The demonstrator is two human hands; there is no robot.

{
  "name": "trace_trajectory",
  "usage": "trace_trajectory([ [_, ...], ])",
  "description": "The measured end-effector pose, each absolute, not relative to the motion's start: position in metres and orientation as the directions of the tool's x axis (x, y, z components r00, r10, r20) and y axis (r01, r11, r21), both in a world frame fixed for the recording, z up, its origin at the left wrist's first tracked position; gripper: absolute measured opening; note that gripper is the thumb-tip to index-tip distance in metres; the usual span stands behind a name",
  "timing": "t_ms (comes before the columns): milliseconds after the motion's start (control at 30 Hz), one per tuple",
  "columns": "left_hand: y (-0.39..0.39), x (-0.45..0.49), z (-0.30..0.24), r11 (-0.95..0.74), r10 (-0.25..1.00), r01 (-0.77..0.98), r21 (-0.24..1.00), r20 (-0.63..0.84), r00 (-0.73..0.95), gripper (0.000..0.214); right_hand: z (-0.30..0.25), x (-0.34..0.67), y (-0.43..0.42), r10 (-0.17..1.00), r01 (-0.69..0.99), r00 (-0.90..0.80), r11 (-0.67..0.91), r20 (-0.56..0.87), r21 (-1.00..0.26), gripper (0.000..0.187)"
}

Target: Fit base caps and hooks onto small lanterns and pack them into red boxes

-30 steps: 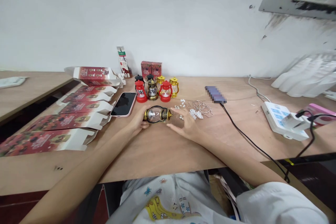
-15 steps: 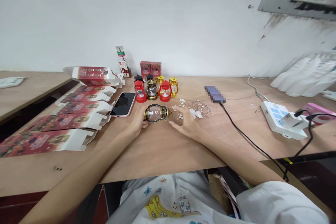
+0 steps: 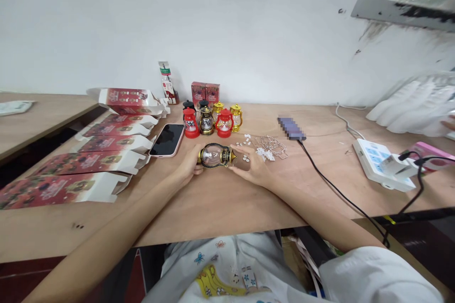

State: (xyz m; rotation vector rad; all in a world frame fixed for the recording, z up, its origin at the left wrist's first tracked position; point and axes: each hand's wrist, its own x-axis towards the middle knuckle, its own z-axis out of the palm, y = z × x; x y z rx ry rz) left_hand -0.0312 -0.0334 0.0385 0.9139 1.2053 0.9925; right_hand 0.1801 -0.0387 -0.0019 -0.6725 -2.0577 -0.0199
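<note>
A small black-and-gold toy lantern (image 3: 213, 155) with a clear globe lies sideways above the table, its pointed cap toward the right. Wrapped round its base are the fingers of my left hand (image 3: 190, 165). My right hand (image 3: 254, 166) is at the cap end, thumb and fingertips on either side of the tip, with a thin wire handle (image 3: 235, 161) faintly showing between them. Beyond the hands stand several similar lanterns, including a red lantern (image 3: 224, 124) and a gold lantern (image 3: 236, 118). Wire handles (image 3: 273, 144) and small white pieces (image 3: 263, 153) lie right of my right hand.
Flattened red boxes (image 3: 95, 163) and a pink-edged phone (image 3: 167, 140) lie to the left. Small red boxes (image 3: 205, 91) and a bottle (image 3: 168, 86) stand by the wall. Rightward are a cabled phone (image 3: 291, 128), a power strip (image 3: 373, 154) and white bagged items (image 3: 408, 104).
My right hand has closed in around the lantern's cap, where a gap showed before. The lantern has shifted slightly right in my left hand. Part of another hand appears at the far right edge.
</note>
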Motion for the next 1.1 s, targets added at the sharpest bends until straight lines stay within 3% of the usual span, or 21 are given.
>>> trace_trajectory([
  [433, -0.031, -0.032, 0.039, 0.181, 0.983, -0.116, 0.977, -0.176, 0.054, 0.027, 0.000, 0.181, -0.038, 0.513, 0.503, -0.416, 0.818, 0.751, -0.280, 0.066],
  [667, -0.029, -0.032, 0.039, -0.018, 0.996, -0.033, 0.999, 0.015, -0.083, 0.026, 0.001, 0.181, -0.031, 0.460, 0.632, -0.483, 0.772, 0.745, -0.068, 0.057],
  [933, -0.026, -0.035, 0.031, -0.306, 0.949, 0.204, 0.930, 0.280, 0.147, 0.040, 0.006, 0.194, -0.024, 0.549, 0.791, -0.426, 0.612, 0.719, 0.002, 0.041],
  [1100, -0.031, -0.034, 0.025, -0.443, 0.896, 0.499, 0.745, 0.346, 0.279, 0.039, 0.002, 0.199, -0.024, 0.434, 0.738, -0.496, 0.667, 0.752, 0.102, 0.040],
])
